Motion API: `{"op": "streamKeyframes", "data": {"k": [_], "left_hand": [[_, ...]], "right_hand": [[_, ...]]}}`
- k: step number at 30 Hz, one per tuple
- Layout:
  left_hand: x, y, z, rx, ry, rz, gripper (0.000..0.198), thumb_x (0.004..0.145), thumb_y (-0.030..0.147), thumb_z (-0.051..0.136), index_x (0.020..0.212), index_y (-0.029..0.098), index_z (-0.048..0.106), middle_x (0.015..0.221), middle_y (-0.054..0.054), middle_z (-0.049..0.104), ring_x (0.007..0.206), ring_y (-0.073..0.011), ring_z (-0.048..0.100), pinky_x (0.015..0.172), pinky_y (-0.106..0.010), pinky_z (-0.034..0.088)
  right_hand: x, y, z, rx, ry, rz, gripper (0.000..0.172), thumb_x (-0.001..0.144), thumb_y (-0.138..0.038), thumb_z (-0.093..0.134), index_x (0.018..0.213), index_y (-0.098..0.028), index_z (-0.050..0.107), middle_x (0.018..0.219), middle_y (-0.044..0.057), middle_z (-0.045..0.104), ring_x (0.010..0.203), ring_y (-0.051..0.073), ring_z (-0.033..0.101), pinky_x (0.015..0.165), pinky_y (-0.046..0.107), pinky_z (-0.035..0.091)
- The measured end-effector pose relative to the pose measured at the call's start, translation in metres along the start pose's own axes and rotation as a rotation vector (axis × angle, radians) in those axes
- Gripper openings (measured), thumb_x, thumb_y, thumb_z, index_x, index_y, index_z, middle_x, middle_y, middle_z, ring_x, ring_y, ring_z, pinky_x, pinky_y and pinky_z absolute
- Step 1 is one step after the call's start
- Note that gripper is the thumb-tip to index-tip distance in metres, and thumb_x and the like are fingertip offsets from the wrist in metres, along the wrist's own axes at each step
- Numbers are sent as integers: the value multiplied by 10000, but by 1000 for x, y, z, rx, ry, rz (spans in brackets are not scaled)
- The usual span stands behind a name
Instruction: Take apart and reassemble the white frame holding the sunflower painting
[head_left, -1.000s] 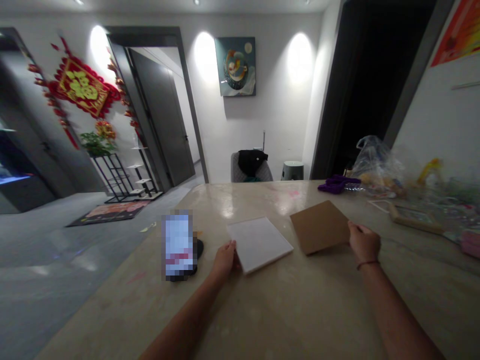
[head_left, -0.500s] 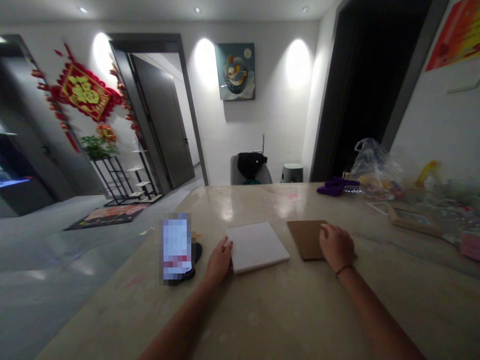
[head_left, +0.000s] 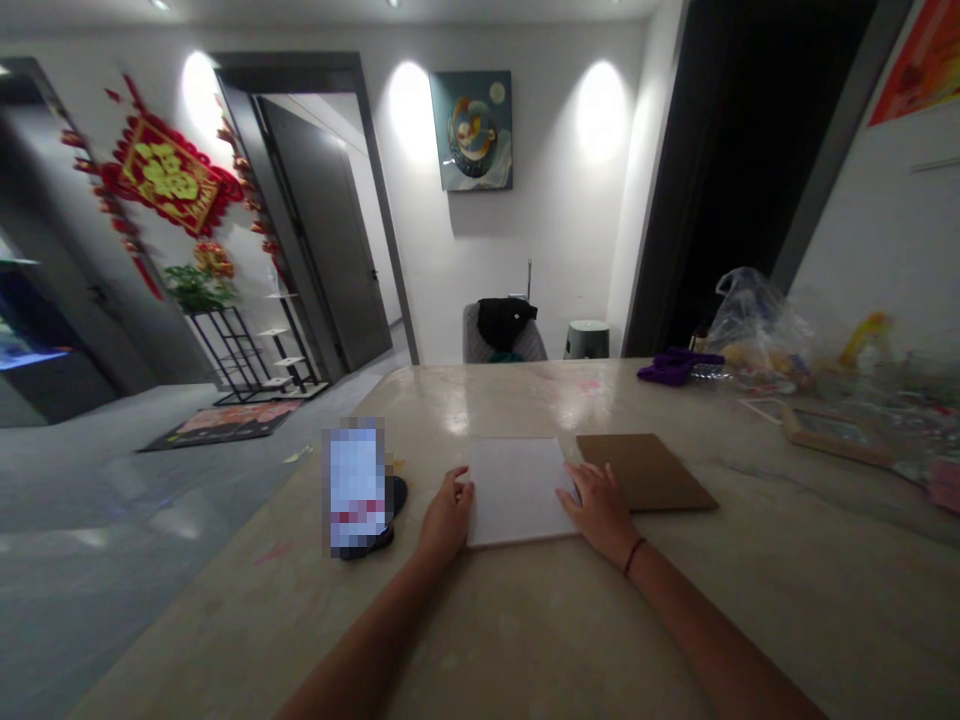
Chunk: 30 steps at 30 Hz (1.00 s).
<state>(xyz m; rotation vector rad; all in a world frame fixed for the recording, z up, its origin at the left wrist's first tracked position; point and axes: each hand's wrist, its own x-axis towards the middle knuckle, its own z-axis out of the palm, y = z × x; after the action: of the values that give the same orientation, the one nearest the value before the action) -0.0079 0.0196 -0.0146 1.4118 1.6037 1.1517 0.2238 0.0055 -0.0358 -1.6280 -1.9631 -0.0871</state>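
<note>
A white square board [head_left: 516, 485] lies flat on the beige stone table [head_left: 585, 620] in front of me. My left hand [head_left: 448, 515] is closed on the board's left edge, thumb on top. My right hand [head_left: 598, 505] rests with its fingers stretched out flat on the board's right edge, and a dark band sits on that wrist. A brown cardboard square [head_left: 649, 470] lies flat just right of the white board, touching neither hand.
A phone on a dark stand [head_left: 360, 490] is upright at the table's left edge. At the far right are a purple cloth [head_left: 675, 366], a plastic bag [head_left: 754, 325] and a wooden frame [head_left: 832, 435]. A chair [head_left: 502, 335] stands beyond the table.
My right hand let go of the brown cardboard, which now lies flat, and moved left onto the white board's right edge. The white board has turned square to me. My left hand stayed on it.
</note>
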Motion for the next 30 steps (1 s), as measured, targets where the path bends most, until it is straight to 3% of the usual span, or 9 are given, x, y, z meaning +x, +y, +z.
{"op": "streamKeyframes", "data": {"k": [5,9,13,19,30], "left_hand": [[-1,12,-4,-576,-228,-179,497,712,302,616,1176,211,462,803,-24,662,665,-132,618,637,-252,470],[-8,26,-9,-739,-374,-285,380,739,282,591,1104,207,517,853,-32,671,663,-130,633,619,-240,492],[-15,32,-7,-773,-417,-311,367,743,299,587,1091,203,521,878,-33,674,711,-144,641,627,-245,501],[-20,33,-1,-780,-508,-334,414,736,356,586,1099,165,540,891,-72,679,752,-180,642,618,-252,492],[-17,26,2,-767,-487,-348,440,730,321,595,1132,153,530,899,-66,685,724,-171,640,608,-236,475]], "right_hand": [[-1,-1,2,-10,44,-25,315,830,-381,427,1062,-222,571,1071,79,614,1093,255,476,978,569,235],[0,-7,-5,-35,109,-61,326,824,-389,437,1020,-184,598,1192,120,538,1163,287,411,985,577,232],[-1,-28,-16,90,137,-129,350,810,-390,465,1070,-184,577,1198,125,535,1155,266,427,1007,535,246],[-12,-58,-22,310,11,-241,585,715,-519,550,1186,-175,502,1240,117,506,1167,247,424,1027,461,273],[-13,-59,-22,444,-142,-175,671,662,-533,597,1211,-163,489,1258,129,486,1164,253,421,997,433,324]]}}
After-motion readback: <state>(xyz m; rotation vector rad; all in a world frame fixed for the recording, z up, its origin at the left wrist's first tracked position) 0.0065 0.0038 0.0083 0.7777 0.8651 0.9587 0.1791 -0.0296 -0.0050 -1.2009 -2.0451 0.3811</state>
